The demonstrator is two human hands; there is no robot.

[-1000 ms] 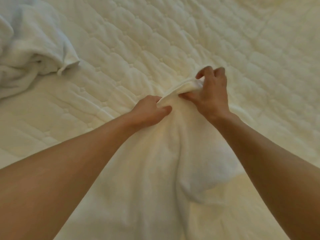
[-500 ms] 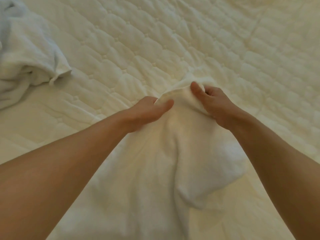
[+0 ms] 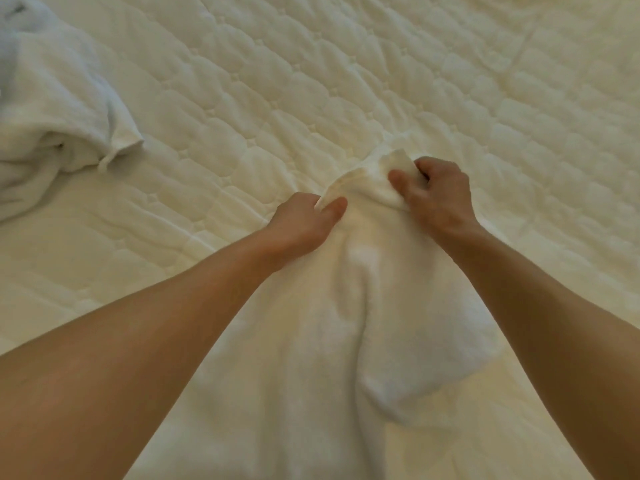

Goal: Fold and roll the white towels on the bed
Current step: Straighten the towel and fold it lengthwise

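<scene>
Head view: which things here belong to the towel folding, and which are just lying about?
In the job:
- towel, far edge bunched, gripped by left hand and right hand
- second towel, crumpled at far left, untouched, waiting its turn

Just there:
- quilt, only the surface under both towels

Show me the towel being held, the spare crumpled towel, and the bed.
Held towel (image 3: 346, 323), head view, rumpled middle.
Crumpled towel (image 3: 59, 98), head view, top of heap.
Bed (image 3: 346, 64), head view, bare quilted surface.
</scene>
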